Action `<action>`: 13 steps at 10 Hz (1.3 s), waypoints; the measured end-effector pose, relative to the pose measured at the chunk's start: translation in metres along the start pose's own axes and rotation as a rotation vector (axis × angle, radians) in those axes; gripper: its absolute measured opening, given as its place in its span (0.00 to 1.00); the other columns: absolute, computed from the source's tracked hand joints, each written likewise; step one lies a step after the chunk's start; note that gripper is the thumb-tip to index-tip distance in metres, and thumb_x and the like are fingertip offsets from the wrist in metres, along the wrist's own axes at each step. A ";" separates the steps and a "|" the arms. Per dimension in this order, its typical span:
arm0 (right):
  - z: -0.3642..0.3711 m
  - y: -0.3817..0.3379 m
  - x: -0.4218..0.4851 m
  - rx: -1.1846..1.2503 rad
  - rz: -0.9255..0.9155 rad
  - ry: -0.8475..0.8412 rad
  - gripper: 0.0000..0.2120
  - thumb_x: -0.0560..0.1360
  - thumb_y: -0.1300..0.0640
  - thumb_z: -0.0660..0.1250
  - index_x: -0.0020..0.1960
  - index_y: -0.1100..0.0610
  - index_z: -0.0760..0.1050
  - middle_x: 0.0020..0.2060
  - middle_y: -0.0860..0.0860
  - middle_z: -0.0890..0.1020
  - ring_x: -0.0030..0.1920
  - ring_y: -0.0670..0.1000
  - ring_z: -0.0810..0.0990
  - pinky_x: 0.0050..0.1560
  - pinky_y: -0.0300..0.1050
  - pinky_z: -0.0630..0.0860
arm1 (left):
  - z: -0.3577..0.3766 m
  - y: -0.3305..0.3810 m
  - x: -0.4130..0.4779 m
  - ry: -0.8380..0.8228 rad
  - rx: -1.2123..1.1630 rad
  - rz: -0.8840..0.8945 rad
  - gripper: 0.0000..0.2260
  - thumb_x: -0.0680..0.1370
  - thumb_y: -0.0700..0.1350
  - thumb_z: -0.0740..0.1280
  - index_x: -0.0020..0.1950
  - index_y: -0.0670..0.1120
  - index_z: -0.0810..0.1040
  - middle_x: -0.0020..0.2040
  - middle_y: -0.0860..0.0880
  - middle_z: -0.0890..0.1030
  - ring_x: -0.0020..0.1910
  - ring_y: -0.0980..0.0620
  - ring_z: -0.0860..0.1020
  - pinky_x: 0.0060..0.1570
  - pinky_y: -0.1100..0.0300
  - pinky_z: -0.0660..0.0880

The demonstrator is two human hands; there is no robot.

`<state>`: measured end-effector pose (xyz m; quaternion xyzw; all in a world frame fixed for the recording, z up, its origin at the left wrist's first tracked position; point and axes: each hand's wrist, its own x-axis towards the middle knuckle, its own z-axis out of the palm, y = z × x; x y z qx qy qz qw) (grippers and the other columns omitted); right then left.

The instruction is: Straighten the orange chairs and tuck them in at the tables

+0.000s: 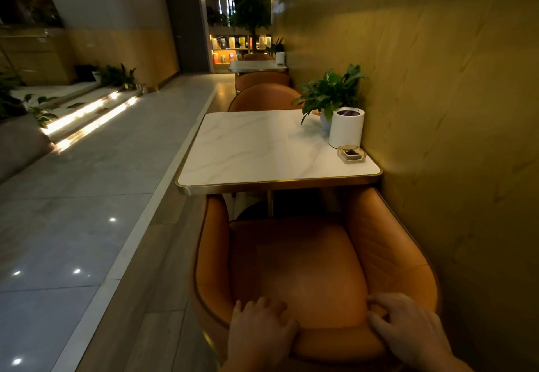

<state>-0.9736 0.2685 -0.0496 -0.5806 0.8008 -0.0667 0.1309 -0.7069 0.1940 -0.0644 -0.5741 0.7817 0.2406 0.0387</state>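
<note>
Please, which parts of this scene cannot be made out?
Head view.
Legs of the near orange chair: hidden under its seat.
Its backrest top: covered by left hand and right hand.
Seat of the far orange chair: hidden behind the table.
Inside of the white container: too dark.

Dim, warm light — glaring step strips (pixel 87 117) (edges warped).

Orange chair (pixel 306 269): leather tub seat with a gold-trimmed shell, upright at 6 o'clock of the table (pixel 250 149), facing it squarely, arm tips at the table's near edge.
Second orange chair (pixel 264 97): at 12 o'clock of the table, only its back shows.
</note>
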 end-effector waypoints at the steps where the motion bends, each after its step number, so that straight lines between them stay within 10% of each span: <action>1: -0.001 -0.001 0.000 -0.005 0.013 -0.048 0.23 0.75 0.31 0.55 0.68 0.34 0.67 0.65 0.38 0.72 0.60 0.40 0.70 0.56 0.43 0.70 | -0.001 0.000 -0.001 -0.027 0.018 0.012 0.28 0.76 0.64 0.48 0.73 0.60 0.69 0.72 0.53 0.71 0.71 0.50 0.67 0.76 0.41 0.49; 11: -0.006 -0.005 0.006 0.018 -0.029 -0.216 0.27 0.78 0.36 0.57 0.73 0.47 0.67 0.69 0.47 0.73 0.67 0.50 0.70 0.65 0.49 0.69 | -0.014 -0.012 -0.020 0.032 -0.025 -0.026 0.27 0.79 0.64 0.53 0.76 0.56 0.65 0.76 0.49 0.68 0.76 0.47 0.63 0.77 0.36 0.43; 13: -0.028 -0.056 -0.005 0.023 -0.075 -0.045 0.25 0.79 0.37 0.58 0.72 0.47 0.68 0.64 0.48 0.77 0.62 0.50 0.75 0.54 0.46 0.75 | -0.052 -0.027 -0.067 0.196 -0.013 -0.058 0.27 0.81 0.61 0.52 0.80 0.56 0.58 0.80 0.47 0.61 0.80 0.46 0.56 0.78 0.38 0.43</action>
